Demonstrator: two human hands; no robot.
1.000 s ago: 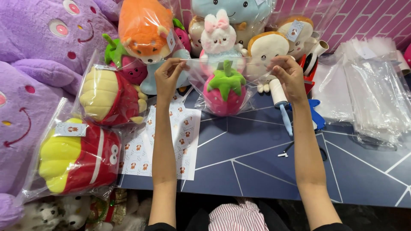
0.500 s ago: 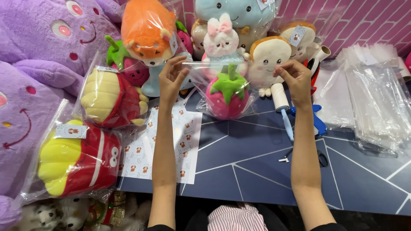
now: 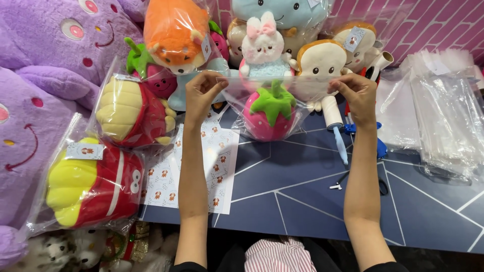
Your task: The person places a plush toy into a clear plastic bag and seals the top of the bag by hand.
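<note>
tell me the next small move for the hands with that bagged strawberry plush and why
Probably fold the bag's top edge over to close it. The left hand and right hand pinch the clear bag by its two upper corners, stretched taut, with the strawberry plush fully down inside and the mouth apparently unsealed.

One head-worn view, looking down and forward over the work table.

It sits close above the dark blue table, both forearms entering from the bottom edge, and faces a row of plush toys before the pink brick wall.
</note>
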